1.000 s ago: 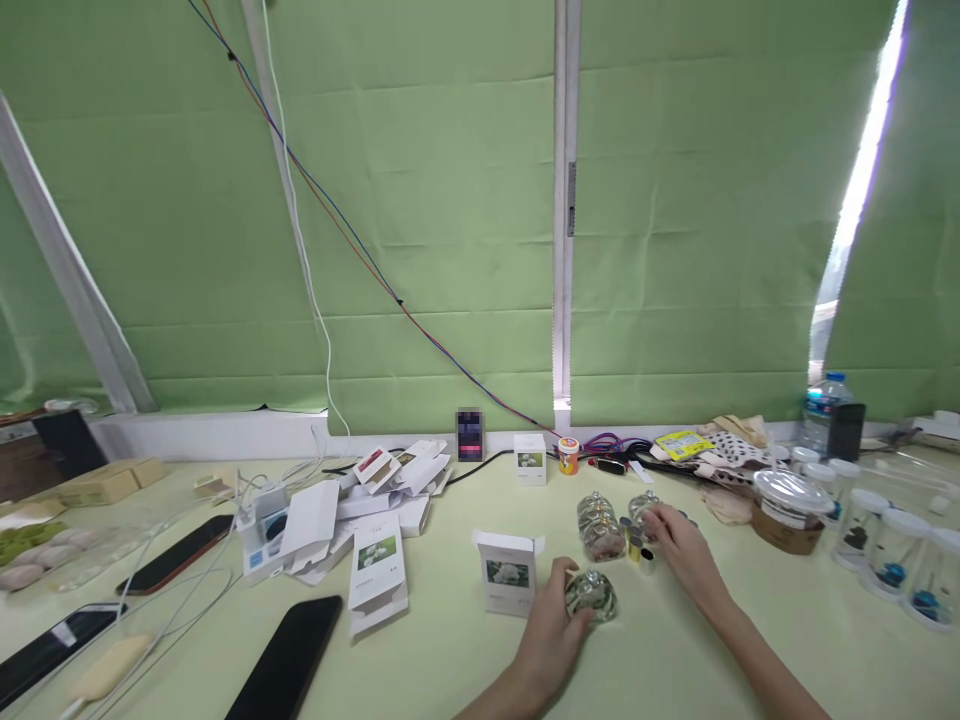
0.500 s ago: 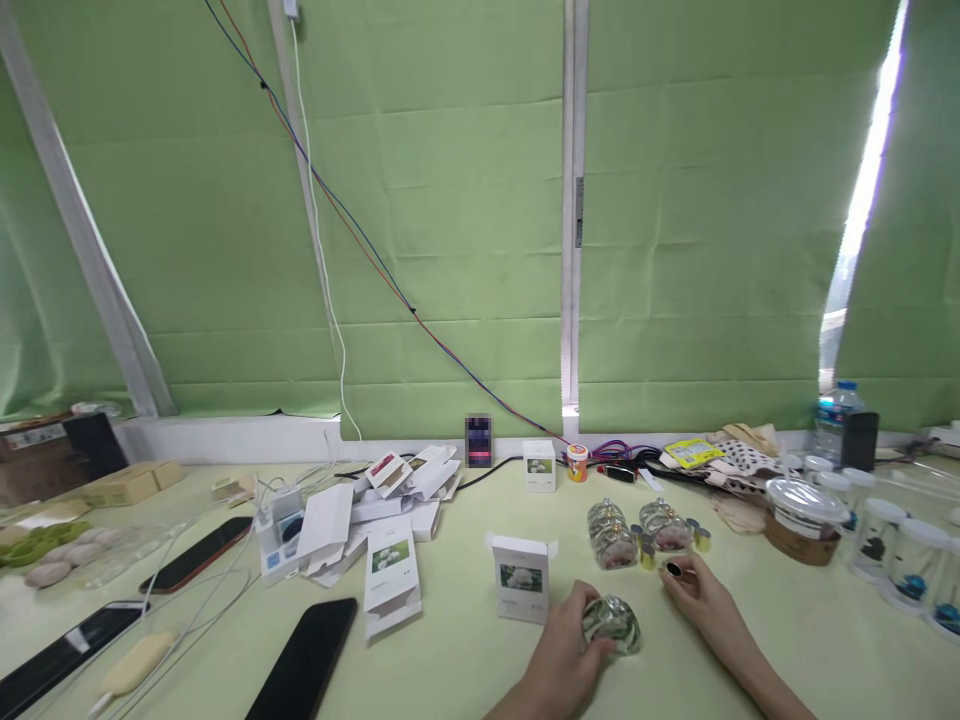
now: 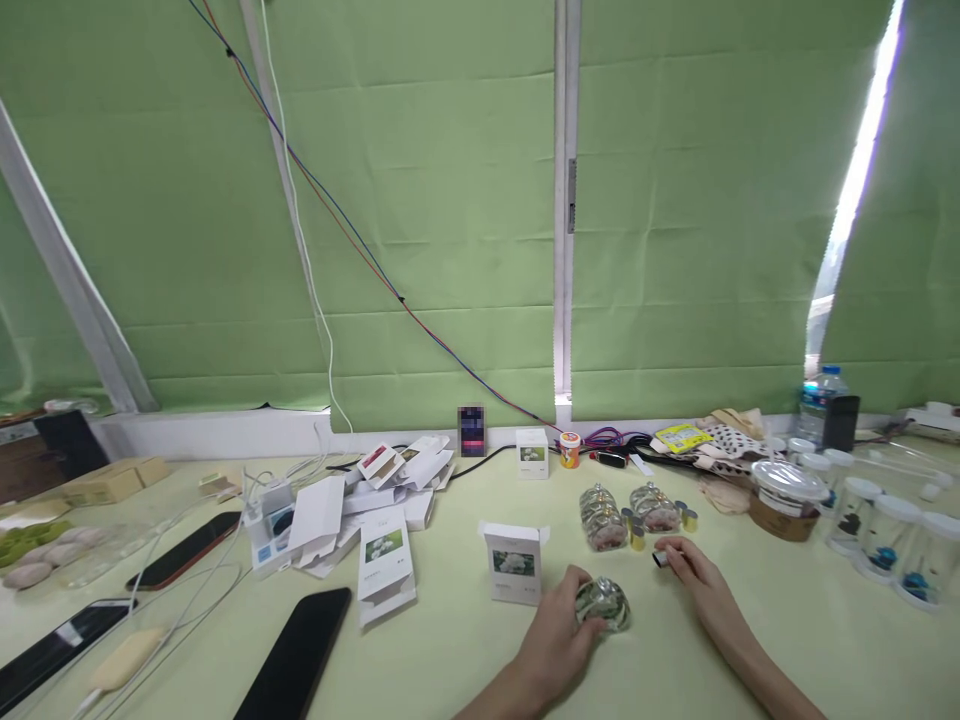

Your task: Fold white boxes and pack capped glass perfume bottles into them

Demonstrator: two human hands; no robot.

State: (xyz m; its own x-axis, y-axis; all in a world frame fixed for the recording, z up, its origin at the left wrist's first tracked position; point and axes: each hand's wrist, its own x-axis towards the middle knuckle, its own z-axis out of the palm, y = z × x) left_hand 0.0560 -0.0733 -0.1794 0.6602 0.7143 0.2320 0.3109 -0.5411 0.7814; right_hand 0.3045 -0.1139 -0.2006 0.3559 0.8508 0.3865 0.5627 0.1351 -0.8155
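In the lower right of the head view, my left hand (image 3: 553, 640) grips a small, rounded, shiny clear item with green inside (image 3: 609, 604), close above the table. Across from it, the thumb and fingers of my right hand (image 3: 697, 580) pinch a small cap (image 3: 660, 559) with a dark end and a pale side. Beyond both hands lie rows of similar clear, shiny items, one row on the left (image 3: 602, 517) and another on the right (image 3: 654, 508). Small gold-coloured caps (image 3: 637, 538) are beside them. An open white carton (image 3: 514, 563) with a flower picture stands left of my left hand.
Flat and folded white cartons (image 3: 386, 560) are heaped on the left, by a black phone (image 3: 296, 650) and cables. A closed carton (image 3: 532, 454) and an orange tub (image 3: 570, 450) stand at the back. On the right are a lidded bowl (image 3: 787, 500) and several clear jars (image 3: 889, 535).
My right hand has turned the small cap, so its dark end now points left and its pale side shows. My left hand keeps its grip. The whole view has shifted slightly.
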